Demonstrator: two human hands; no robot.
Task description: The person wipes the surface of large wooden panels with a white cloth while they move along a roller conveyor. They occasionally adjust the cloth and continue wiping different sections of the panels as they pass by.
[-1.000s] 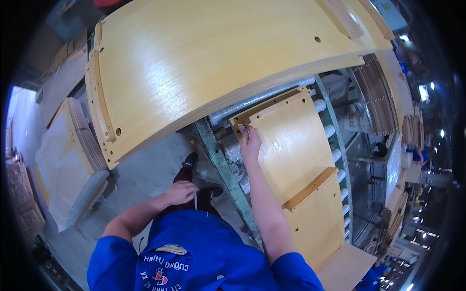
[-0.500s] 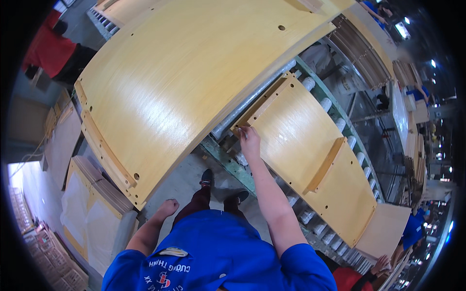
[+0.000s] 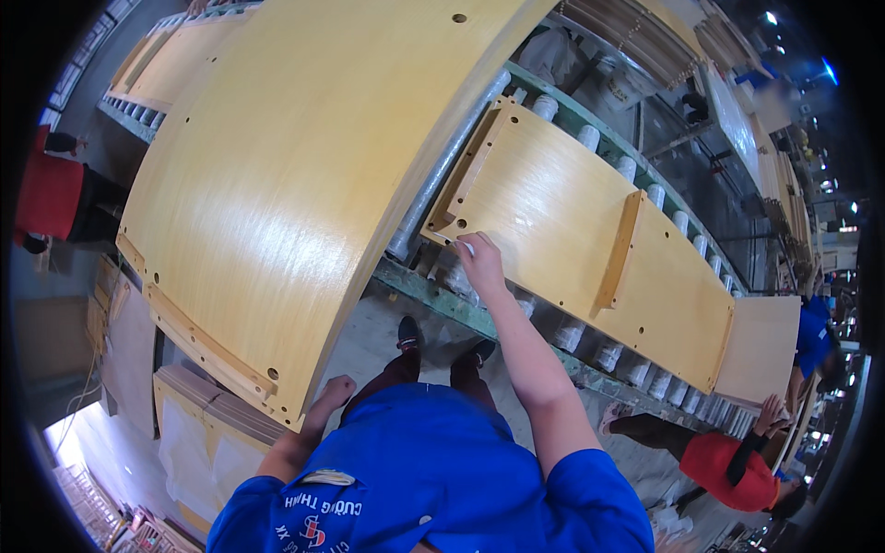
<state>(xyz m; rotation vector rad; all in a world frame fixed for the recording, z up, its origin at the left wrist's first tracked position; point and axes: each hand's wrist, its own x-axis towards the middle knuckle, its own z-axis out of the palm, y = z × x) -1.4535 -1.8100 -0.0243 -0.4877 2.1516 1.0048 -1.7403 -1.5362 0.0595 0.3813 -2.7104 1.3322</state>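
- Head view, only one. Counted: two pale yellow wooden panels close to the person, plus a third further down the line and more at the top left.
- Large curved panel: fills the upper left, arches over the person, cleat along its near end, small drilled holes at the corners.
- Smaller panel: lies flat on the roller conveyor, two raised battens across it, one at the near end and one mid-length.
- Plain board: at the far right end of the conveyor, a second person in red has a hand on its lower edge.
- Third person, in blue, just past that board; fourth, in red and black, at the far left edge.
- Right hand: arm stretched forward and up, fingers curled over the near corner of the smaller panel, touching its edge; something small and white shows at the fingertips, cannot tell what.
- Left hand: arm low at the person's side, fingers folded into a loose fist, holding nothing visible, just beside the lower corner of the large curved panel, contact cannot be told.
- Stacked panels wrapped in pale sheeting on the floor, lower left.
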